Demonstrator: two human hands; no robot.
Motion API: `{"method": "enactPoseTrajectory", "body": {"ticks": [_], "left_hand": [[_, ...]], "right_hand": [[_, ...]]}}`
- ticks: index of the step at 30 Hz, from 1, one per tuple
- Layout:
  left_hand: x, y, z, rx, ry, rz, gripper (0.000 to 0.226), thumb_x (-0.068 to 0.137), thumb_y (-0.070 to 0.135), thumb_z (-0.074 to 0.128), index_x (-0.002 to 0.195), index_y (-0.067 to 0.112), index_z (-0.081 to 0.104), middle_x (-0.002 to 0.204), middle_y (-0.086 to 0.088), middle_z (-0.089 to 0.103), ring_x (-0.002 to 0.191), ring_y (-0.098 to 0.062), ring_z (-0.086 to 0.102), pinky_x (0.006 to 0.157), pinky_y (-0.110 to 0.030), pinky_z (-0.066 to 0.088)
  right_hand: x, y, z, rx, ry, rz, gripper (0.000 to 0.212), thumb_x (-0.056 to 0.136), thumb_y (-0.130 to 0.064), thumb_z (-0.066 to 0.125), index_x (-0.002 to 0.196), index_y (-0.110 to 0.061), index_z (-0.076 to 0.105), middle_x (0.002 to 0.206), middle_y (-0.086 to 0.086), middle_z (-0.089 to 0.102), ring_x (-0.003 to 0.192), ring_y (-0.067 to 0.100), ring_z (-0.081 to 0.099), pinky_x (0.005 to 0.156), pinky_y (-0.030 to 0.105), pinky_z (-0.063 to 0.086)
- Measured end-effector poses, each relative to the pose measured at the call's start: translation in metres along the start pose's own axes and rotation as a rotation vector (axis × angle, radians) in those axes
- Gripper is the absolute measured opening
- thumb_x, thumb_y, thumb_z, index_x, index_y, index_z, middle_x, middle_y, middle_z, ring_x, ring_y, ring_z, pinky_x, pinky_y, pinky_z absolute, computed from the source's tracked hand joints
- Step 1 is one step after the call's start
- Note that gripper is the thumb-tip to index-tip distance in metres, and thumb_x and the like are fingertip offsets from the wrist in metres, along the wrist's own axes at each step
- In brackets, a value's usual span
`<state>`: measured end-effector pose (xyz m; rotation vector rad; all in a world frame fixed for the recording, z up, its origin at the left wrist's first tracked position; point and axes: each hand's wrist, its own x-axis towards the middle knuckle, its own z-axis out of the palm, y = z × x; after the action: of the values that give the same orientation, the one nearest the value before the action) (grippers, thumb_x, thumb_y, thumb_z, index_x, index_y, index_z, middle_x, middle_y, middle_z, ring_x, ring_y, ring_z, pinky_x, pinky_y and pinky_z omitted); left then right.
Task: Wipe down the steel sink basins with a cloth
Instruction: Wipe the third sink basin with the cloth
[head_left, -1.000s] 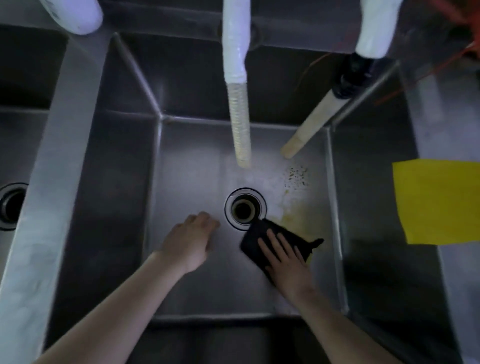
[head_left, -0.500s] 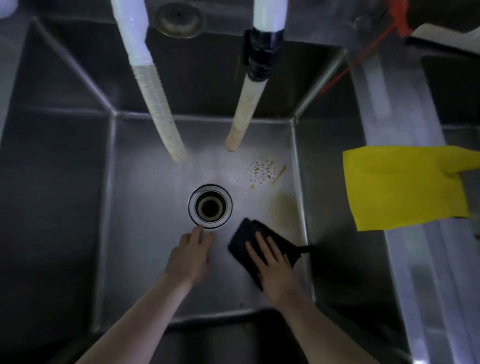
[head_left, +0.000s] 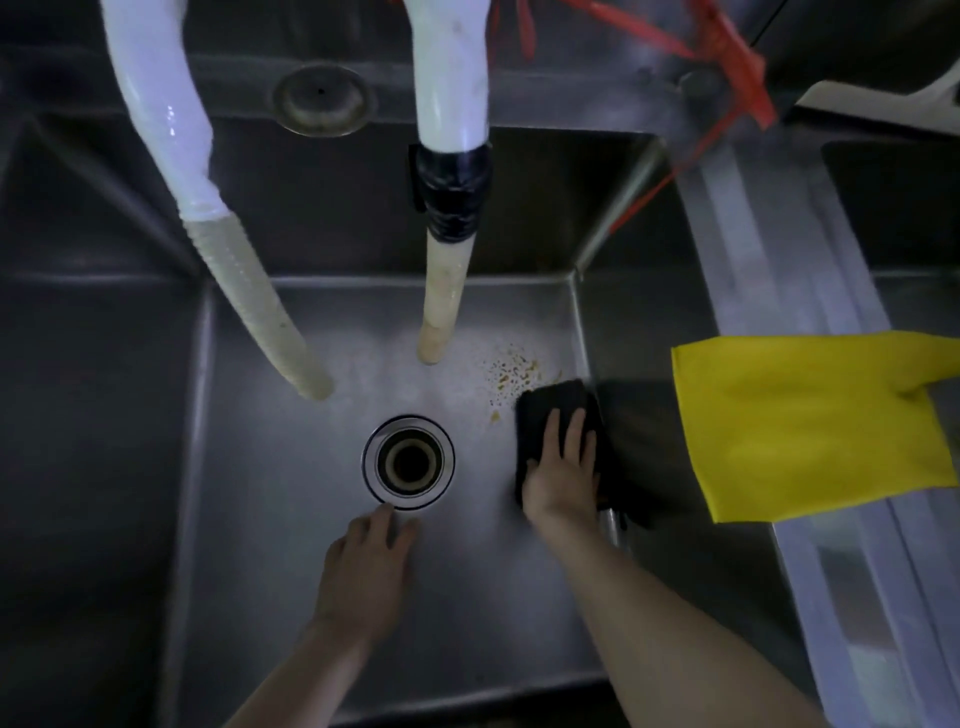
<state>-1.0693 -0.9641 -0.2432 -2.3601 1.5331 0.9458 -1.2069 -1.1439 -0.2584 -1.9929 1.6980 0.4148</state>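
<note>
Steel, dull and scuffed with a pale sheen across its floor, forms the sink basin (head_left: 291, 493), with a round drain (head_left: 409, 462) at its centre. At 3 o'clock from the drain, hard against the basin's right wall, lies a black cloth (head_left: 556, 410), folded into a rough rectangle and flat on the floor. The right hand (head_left: 563, 478) presses down on it, fingers straight and slightly spread, and the cloth's far edge shows beyond the fingertips. Yellowish-brown specks (head_left: 511, 371) sit just past that edge, at 1 o'clock from the drain. The left hand (head_left: 363, 566) rests palm down at 6 o'clock, fingers loosely together, tips just at the drain's rim. Two hoses (head_left: 254, 296) hang at 11 and 12 o'clock. A yellow sheet (head_left: 810, 426) drapes the ledge at 3 o'clock.
</note>
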Motion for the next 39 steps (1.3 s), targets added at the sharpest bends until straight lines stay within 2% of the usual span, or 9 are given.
{"method": "enactPoseTrajectory", "body": {"ticks": [4, 7, 10, 14, 21, 27, 30, 34, 39], "left_hand": [[0.003, -0.016, -0.001, -0.024, 0.048, -0.005, 0.059, 0.088, 0.027, 0.044, 0.144, 0.033, 0.027, 0.152, 0.000, 0.020, 0.134, -0.024, 0.032, 0.101, -0.037, 0.041], [0.002, -0.034, -0.006, -0.058, 0.088, -0.057, 0.062, 0.082, 0.025, 0.052, 0.142, 0.031, 0.036, 0.152, -0.002, 0.026, 0.132, -0.027, 0.036, 0.098, -0.040, 0.046], [-0.001, -0.051, -0.007, -0.113, 0.088, -0.127, 0.064, 0.079, 0.019, 0.060, 0.140, 0.026, 0.042, 0.151, -0.007, 0.030, 0.133, -0.032, 0.037, 0.098, -0.046, 0.047], [-0.003, -0.060, -0.004, -0.134, 0.032, -0.147, 0.069, 0.083, 0.023, 0.056, 0.147, 0.029, 0.030, 0.157, -0.004, 0.018, 0.142, -0.028, 0.023, 0.108, -0.043, 0.040], [-0.002, -0.058, -0.010, -0.132, -0.009, -0.161, 0.069, 0.088, 0.027, 0.050, 0.149, 0.032, 0.019, 0.160, 0.000, 0.007, 0.146, -0.024, 0.014, 0.112, -0.038, 0.033], [-0.002, -0.064, -0.012, -0.142, 0.038, -0.134, 0.063, 0.086, 0.020, 0.047, 0.145, 0.032, 0.029, 0.156, 0.000, 0.020, 0.139, -0.024, 0.028, 0.106, -0.037, 0.036], [-0.003, -0.065, -0.009, -0.149, 0.074, -0.132, 0.062, 0.086, 0.017, 0.047, 0.144, 0.030, 0.032, 0.155, -0.001, 0.023, 0.136, -0.025, 0.032, 0.105, -0.037, 0.037], [-0.002, -0.067, -0.006, -0.123, 0.082, -0.126, 0.064, 0.086, 0.018, 0.045, 0.145, 0.033, 0.027, 0.155, 0.001, 0.017, 0.138, -0.023, 0.027, 0.107, -0.034, 0.034], [-0.001, -0.067, -0.005, -0.144, 0.066, -0.121, 0.064, 0.086, 0.019, 0.047, 0.145, 0.032, 0.028, 0.156, 0.001, 0.016, 0.138, -0.023, 0.026, 0.107, -0.034, 0.037]], "right_hand": [[0.064, -0.039, -0.027, -0.013, 0.017, -0.065, 0.063, 0.102, -0.033, 0.034, 0.154, -0.028, -0.002, 0.161, 0.000, -0.018, 0.148, 0.029, -0.007, 0.117, 0.054, 0.015], [0.086, -0.050, -0.033, -0.146, 0.009, -0.228, 0.063, 0.102, -0.031, 0.033, 0.153, -0.029, -0.005, 0.162, -0.001, -0.016, 0.148, 0.029, -0.007, 0.118, 0.055, 0.012], [0.074, -0.039, -0.022, -0.264, 0.006, -0.414, 0.063, 0.102, -0.029, 0.034, 0.153, -0.029, -0.003, 0.162, -0.002, -0.015, 0.149, 0.027, -0.006, 0.118, 0.055, 0.011], [0.025, -0.012, 0.010, -0.346, -0.056, -0.607, 0.066, 0.101, -0.028, 0.038, 0.154, -0.031, -0.001, 0.162, -0.003, -0.014, 0.149, 0.027, -0.007, 0.118, 0.055, 0.010], [-0.027, 0.015, 0.029, -0.219, -0.091, -0.355, 0.066, 0.103, -0.034, 0.029, 0.149, -0.032, -0.018, 0.155, -0.005, -0.030, 0.149, 0.022, -0.011, 0.119, 0.047, 0.013], [0.065, -0.045, -0.023, -0.166, -0.040, -0.179, 0.062, 0.102, -0.031, 0.031, 0.154, -0.026, -0.002, 0.162, 0.001, -0.016, 0.149, 0.029, -0.006, 0.118, 0.054, 0.012], [0.095, -0.075, -0.031, -0.231, -0.030, -0.288, 0.061, 0.101, -0.030, 0.035, 0.154, -0.025, 0.005, 0.163, 0.001, -0.007, 0.149, 0.029, -0.001, 0.116, 0.057, 0.015], [0.089, -0.105, -0.014, -0.258, -0.025, -0.387, 0.070, 0.098, -0.025, 0.038, 0.153, -0.030, -0.004, 0.162, -0.004, -0.012, 0.149, 0.027, -0.006, 0.117, 0.059, 0.009], [0.051, -0.150, 0.019, -0.354, -0.059, -0.695, 0.071, 0.099, -0.025, 0.039, 0.153, -0.033, -0.006, 0.161, -0.006, -0.017, 0.148, 0.026, -0.016, 0.115, 0.058, 0.004]]}}
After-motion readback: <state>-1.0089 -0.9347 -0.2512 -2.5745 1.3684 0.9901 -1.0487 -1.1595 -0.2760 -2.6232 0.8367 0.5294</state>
